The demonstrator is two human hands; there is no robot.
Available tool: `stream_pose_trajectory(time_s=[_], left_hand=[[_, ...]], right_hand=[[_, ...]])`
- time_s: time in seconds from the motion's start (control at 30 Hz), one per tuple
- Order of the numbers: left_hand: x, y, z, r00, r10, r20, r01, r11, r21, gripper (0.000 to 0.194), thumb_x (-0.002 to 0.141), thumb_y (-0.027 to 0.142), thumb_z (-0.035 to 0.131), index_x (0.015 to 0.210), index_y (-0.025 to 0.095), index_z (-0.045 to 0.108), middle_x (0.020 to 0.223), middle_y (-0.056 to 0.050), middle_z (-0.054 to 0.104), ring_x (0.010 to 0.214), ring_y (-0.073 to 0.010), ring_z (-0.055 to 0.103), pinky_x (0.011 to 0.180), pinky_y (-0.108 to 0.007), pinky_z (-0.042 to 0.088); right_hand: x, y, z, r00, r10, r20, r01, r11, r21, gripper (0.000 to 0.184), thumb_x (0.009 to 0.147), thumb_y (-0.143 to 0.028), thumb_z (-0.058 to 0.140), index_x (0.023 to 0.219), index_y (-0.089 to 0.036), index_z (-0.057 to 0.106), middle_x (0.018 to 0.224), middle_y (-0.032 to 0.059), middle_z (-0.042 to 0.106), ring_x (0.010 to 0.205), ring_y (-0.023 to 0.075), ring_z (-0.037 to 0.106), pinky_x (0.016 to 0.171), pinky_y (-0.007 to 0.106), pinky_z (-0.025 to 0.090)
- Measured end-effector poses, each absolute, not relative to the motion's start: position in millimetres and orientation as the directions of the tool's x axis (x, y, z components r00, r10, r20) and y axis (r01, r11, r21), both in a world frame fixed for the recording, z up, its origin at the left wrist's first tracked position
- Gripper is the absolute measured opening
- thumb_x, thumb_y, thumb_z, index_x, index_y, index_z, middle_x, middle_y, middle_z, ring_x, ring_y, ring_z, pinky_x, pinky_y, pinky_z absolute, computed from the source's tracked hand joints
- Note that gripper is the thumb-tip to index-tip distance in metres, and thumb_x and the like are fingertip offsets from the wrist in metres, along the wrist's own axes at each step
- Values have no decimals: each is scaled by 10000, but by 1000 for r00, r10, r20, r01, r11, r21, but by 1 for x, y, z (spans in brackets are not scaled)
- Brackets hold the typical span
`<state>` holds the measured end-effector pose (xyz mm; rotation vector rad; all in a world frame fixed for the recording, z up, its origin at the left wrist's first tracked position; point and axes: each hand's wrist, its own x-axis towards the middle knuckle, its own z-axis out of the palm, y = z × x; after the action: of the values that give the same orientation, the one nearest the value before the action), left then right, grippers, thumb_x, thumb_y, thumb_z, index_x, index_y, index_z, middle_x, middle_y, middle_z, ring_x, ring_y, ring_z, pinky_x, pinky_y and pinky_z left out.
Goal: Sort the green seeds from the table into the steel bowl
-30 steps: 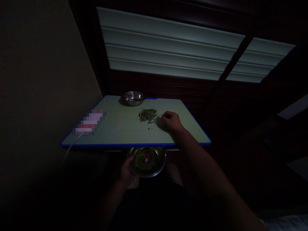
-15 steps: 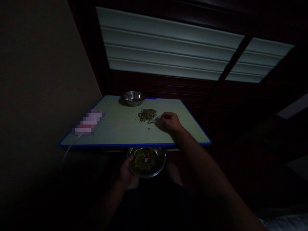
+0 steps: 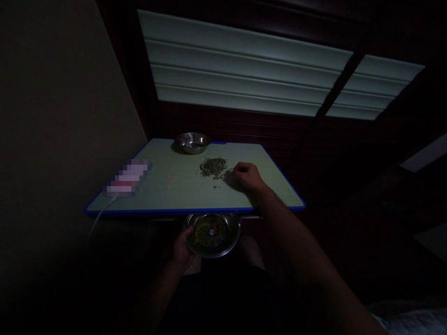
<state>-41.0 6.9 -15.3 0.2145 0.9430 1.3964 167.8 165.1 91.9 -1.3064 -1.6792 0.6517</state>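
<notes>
Below the table's front edge, my left hand [image 3: 183,246] grips the left rim of a steel bowl [image 3: 223,251], its thumb over the edge. Small greenish grains and a piece with a dark and red label lie inside that bowl. On the pale table [image 3: 181,195], a loose pile of small brownish-green grains [image 3: 212,167] is spread out, with a few strays in front. Just right of the pile, my right hand [image 3: 247,174] is closed, fingers curled together above the tabletop. Whatever its fingertips may hold is hidden or too small to make out.
A second steel bowl [image 3: 193,143] stands at the table's back edge. At the left lies a blurred-out pinkish object [image 3: 128,179] with a white cable [image 3: 99,216] hanging off the front edge. A wall rises on the left, and dark wooden panelling [image 3: 216,123] stands behind the table.
Almost nothing differs. The view has shifted very slightly; both hands, the bowls and the pile keep their places.
</notes>
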Motion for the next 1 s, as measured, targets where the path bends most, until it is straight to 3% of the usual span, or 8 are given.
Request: stream_pose_trajectory(time_s=[0.3, 0.57, 1.0], left_hand=[[-40, 6, -13, -133, 879, -457, -726, 227, 649, 201, 626, 322, 685, 750, 181, 755, 751, -67, 776, 896, -297, 725, 863, -413, 559], [-40, 6, -14, -131, 889, -440, -730, 214, 650, 230, 618, 331, 710, 789, 183, 752, 785, -66, 774, 940, -298, 712, 887, -407, 543], [-41, 7, -17, -108, 887, -448, -734, 233, 638, 209, 656, 318, 686, 798, 175, 745, 804, -87, 778, 996, -328, 706, 932, -451, 530]], right_hand=[[166, 162, 93, -91, 961, 260, 447, 273, -852, 159, 603, -330, 563, 595, -173, 584, 562, -19, 543, 567, 116, 455, 559, 249, 346], [170, 165, 96, -1, 953, 303, 501, 263, -824, 135, 605, -292, 533, 593, -173, 596, 566, -12, 550, 595, 131, 485, 607, 264, 384], [167, 161, 95, -54, 966, 251, 453, 248, -856, 106, 611, -278, 570, 588, -175, 584, 554, -18, 545, 558, 116, 454, 552, 252, 353]])
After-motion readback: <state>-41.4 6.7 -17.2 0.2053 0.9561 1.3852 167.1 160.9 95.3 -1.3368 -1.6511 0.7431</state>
